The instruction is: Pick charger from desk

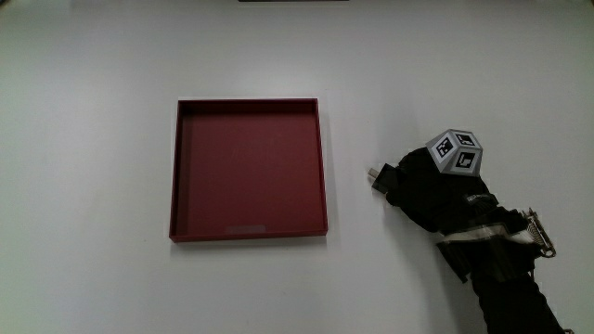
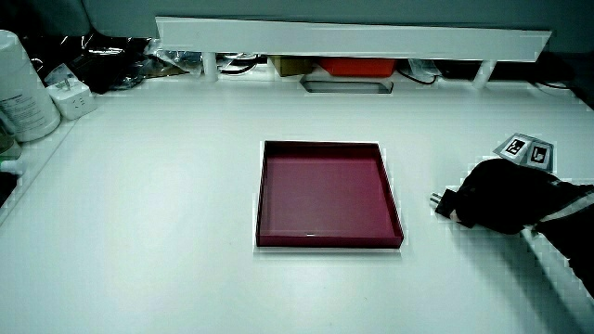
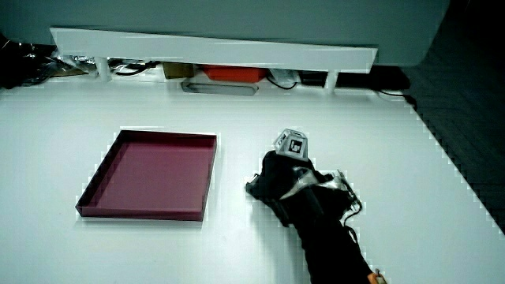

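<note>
Protruding from curled fingers (image 1: 399, 186): charger (image 1: 376, 176), beside tray (image 1: 249, 232).

Gloved hand on charger beside red tray.
The hand (image 1: 422, 186) lies on the white table (image 1: 93, 74) at the tray's (image 1: 249, 230) three o'clock, apart from it, fingers closed over a dark charger (image 1: 378, 177) protruding toward the tray; patterned cube (image 1: 457, 153) on its back.

- a lab or test bench, by the look of it: a plain white table (image 2: 186, 278) with a low white partition (image 2: 353, 39) at its edge.
- tangled dark cables (image 2: 121, 60) and a white plug adapter (image 2: 72, 96) lie by the partition.
- the black glove's patterned tracking cube (image 1: 457, 153) suggests motion recording.
</note>
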